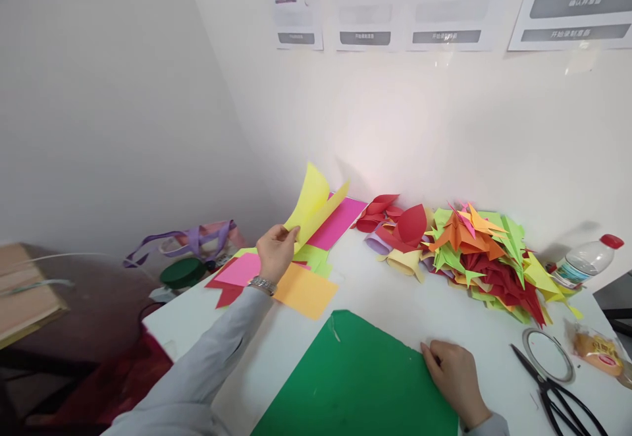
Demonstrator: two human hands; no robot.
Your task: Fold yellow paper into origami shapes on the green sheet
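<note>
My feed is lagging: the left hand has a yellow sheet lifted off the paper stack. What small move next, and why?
Probably draw the yellow sheet toward the green sheet. The left hand pinches its lower edge and it curls clear of the pink sheet beneath; the right hand rests on the green sheet's edge, holding nothing.

The green sheet (pixel 355 383) and scissors (pixel 542 384) run off the bottom edge; the wall notices' (pixel 365 8) print is unreadable.

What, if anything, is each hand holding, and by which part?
Left hand pinches the yellow sheet by its lower edge; right hand rests on green card.
</note>
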